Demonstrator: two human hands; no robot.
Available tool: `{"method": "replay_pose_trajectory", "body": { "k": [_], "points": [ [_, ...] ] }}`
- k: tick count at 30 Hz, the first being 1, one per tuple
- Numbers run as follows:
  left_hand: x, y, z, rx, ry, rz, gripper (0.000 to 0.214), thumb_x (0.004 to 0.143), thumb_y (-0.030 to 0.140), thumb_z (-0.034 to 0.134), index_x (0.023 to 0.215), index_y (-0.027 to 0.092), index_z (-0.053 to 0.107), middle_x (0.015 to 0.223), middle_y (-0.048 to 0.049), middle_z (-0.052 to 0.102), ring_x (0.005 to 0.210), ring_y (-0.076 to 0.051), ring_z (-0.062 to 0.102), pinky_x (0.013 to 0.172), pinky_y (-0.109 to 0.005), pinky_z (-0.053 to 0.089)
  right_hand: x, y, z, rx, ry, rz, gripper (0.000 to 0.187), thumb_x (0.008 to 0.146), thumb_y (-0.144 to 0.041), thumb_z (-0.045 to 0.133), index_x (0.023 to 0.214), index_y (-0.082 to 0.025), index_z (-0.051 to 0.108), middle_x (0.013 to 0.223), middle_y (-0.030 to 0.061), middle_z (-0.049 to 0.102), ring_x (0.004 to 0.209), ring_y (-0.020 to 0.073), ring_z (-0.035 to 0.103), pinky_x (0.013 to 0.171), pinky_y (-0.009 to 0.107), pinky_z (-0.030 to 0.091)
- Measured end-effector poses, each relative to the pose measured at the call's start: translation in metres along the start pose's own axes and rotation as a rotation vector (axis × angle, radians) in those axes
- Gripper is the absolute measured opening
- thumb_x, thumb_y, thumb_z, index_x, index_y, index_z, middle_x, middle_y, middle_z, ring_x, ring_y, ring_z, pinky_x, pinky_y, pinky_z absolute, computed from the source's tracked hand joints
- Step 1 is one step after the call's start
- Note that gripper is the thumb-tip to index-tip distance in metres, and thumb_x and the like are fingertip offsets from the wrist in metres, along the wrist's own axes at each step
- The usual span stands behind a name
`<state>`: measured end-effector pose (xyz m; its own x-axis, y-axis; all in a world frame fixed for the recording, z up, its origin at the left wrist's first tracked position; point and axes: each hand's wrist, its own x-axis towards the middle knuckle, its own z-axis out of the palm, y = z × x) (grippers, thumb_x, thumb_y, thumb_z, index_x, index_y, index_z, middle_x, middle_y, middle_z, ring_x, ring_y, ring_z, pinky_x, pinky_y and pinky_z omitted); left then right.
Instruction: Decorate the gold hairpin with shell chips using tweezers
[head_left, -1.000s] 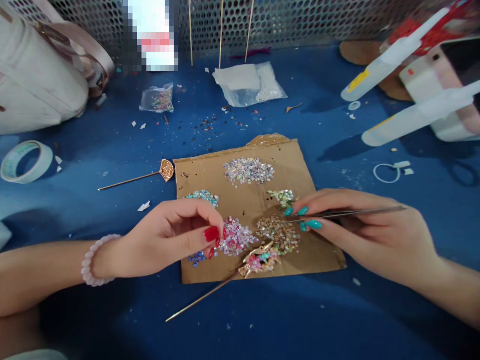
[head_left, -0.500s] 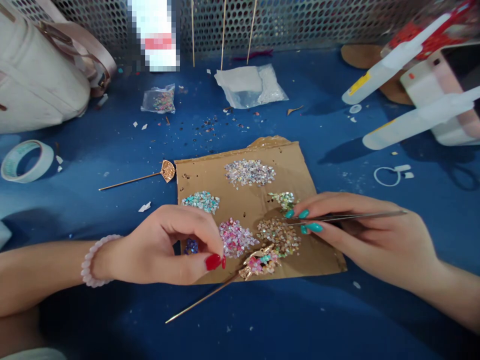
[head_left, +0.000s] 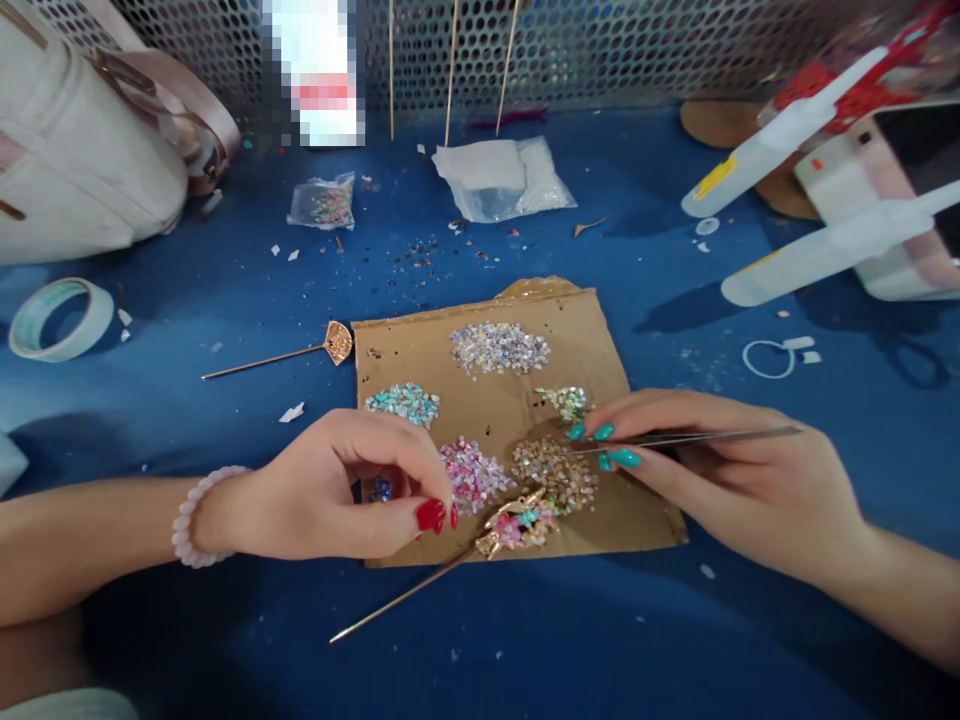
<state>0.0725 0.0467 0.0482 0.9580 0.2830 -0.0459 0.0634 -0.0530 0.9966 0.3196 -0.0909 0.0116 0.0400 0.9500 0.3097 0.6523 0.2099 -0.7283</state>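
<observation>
My left hand [head_left: 352, 500] is closed in a pinch above the cardboard [head_left: 420, 330]; whatever its fingertips may hold is hidden. Just below and right of them lies a gold hairpin [head_left: 405, 600], its ornate head set with pink, turquoise and peach stones. Fingers of my right hand [head_left: 780, 480] grip thin metal tweezers [head_left: 705, 437], whose tips point left over the champagne-coloured rhinestones [head_left: 551, 470]. Pink rhinestones [head_left: 472, 475] lie between my hands. Green rhinestones [head_left: 566, 402] sit by my right fingertips; my left hand partly covers the blue ones [head_left: 381, 490].
Turquoise [head_left: 405, 402] and clear rhinestones [head_left: 499, 347] lie farther back on the cardboard. A fan-headed hairpin [head_left: 337, 343] and tape roll [head_left: 64, 320] are left. Two white glue bottles [head_left: 817, 255] project from the right. Behind are small plastic bags [head_left: 510, 180] and a pale handbag [head_left: 82, 150].
Both hands keep nearly the same pose, and the tweezers stay over the champagne-coloured stones. The whole view has shifted slightly; the stone piles and hairpins look unchanged.
</observation>
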Motion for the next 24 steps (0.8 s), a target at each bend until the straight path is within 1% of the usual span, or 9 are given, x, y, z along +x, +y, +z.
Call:
{"method": "replay_pose_trajectory", "body": {
  "k": [4, 7, 10, 12, 14, 17, 19, 22, 24],
  "points": [
    [-0.001, 0.0, 0.002, 0.012, -0.008, -0.021, 0.01, 0.078, 0.006, 0.057, 0.077, 0.015, 0.062, 0.07, -0.0008, 0.06, 0.06, -0.009, 0.052, 0.056, -0.02, 0.044, 0.001, 0.0, 0.001, 0.011, 0.005, 0.019, 0.009, 0.081, -0.021, 0.059, 0.086, -0.028, 0.062, 0.081, -0.0022, 0.072, 0.074, 0.0132, 0.07, 0.064, 0.021, 0.058],
    [-0.003, 0.003, 0.004, 0.045, -0.014, -0.057, 0.008, 0.08, 0.011, 0.056, 0.074, 0.015, 0.058, 0.067, 0.0001, 0.056, 0.059, -0.009, 0.049, 0.055, -0.02, 0.041, 0.001, -0.001, 0.002, 0.0, 0.019, 0.007, 0.006, 0.081, -0.023, 0.06, 0.085, -0.027, 0.062, 0.079, -0.0022, 0.072, 0.072, 0.0126, 0.07, 0.064, 0.021, 0.058],
    [-0.005, 0.006, 0.005, 0.107, -0.005, -0.109, 0.014, 0.083, 0.017, 0.054, 0.069, 0.016, 0.052, 0.064, 0.0017, 0.05, 0.056, -0.008, 0.043, 0.05, -0.019, 0.037, 0.001, -0.001, 0.003, -0.015, 0.041, -0.001, 0.004, 0.082, -0.023, 0.059, 0.084, -0.025, 0.063, 0.078, -0.0006, 0.072, 0.072, 0.0137, 0.07, 0.064, 0.023, 0.058],
    [-0.006, 0.008, 0.006, 0.171, -0.019, -0.095, 0.016, 0.085, 0.018, 0.051, 0.07, 0.016, 0.05, 0.063, 0.0027, 0.047, 0.054, -0.008, 0.039, 0.048, -0.019, 0.034, 0.0, -0.001, 0.002, -0.019, 0.049, -0.004, 0.004, 0.082, -0.024, 0.059, 0.083, -0.024, 0.063, 0.079, 0.0009, 0.073, 0.072, 0.0151, 0.07, 0.063, 0.025, 0.058],
    [-0.007, 0.01, 0.008, 0.259, -0.053, -0.017, 0.016, 0.087, 0.015, 0.047, 0.071, 0.017, 0.049, 0.062, 0.003, 0.047, 0.053, -0.008, 0.038, 0.049, -0.019, 0.033, 0.001, -0.001, 0.002, -0.016, 0.047, 0.002, 0.005, 0.082, -0.025, 0.058, 0.083, -0.023, 0.063, 0.078, 0.0017, 0.073, 0.071, 0.0158, 0.07, 0.061, 0.026, 0.058],
    [-0.009, 0.01, 0.012, 0.408, -0.143, 0.148, 0.015, 0.088, 0.01, 0.042, 0.076, 0.018, 0.047, 0.063, 0.003, 0.048, 0.055, -0.009, 0.04, 0.052, -0.019, 0.035, 0.002, -0.002, 0.002, -0.017, 0.052, 0.011, 0.006, 0.082, -0.025, 0.058, 0.082, -0.023, 0.063, 0.077, 0.0015, 0.072, 0.069, 0.0158, 0.069, 0.058, 0.027, 0.057],
    [-0.01, 0.01, 0.017, 0.557, -0.205, 0.26, 0.014, 0.088, 0.009, 0.04, 0.079, 0.018, 0.046, 0.063, 0.0026, 0.049, 0.056, -0.01, 0.043, 0.052, -0.021, 0.035, 0.003, -0.002, 0.002, -0.029, 0.055, 0.017, 0.007, 0.082, -0.025, 0.057, 0.083, -0.023, 0.063, 0.077, 0.0013, 0.072, 0.068, 0.0154, 0.069, 0.056, 0.026, 0.056],
    [-0.012, 0.008, 0.027, 0.847, -0.261, 0.422, 0.015, 0.09, 0.009, 0.037, 0.082, 0.019, 0.045, 0.063, 0.0014, 0.053, 0.054, -0.013, 0.045, 0.051, -0.026, 0.033, 0.002, -0.002, 0.003, -0.038, 0.061, 0.031, 0.008, 0.083, -0.021, 0.056, 0.082, -0.022, 0.064, 0.077, 0.0014, 0.071, 0.067, 0.0146, 0.067, 0.056, 0.026, 0.054],
    [-0.015, 0.007, 0.034, 0.941, -0.279, 0.476, 0.017, 0.093, 0.01, 0.033, 0.083, 0.019, 0.044, 0.063, 0.0014, 0.054, 0.052, -0.013, 0.045, 0.049, -0.027, 0.031, 0.001, -0.002, 0.004, -0.025, 0.071, 0.04, 0.008, 0.083, -0.02, 0.056, 0.081, -0.022, 0.064, 0.077, 0.0014, 0.071, 0.067, 0.0139, 0.067, 0.057, 0.026, 0.054]
  ]
}}
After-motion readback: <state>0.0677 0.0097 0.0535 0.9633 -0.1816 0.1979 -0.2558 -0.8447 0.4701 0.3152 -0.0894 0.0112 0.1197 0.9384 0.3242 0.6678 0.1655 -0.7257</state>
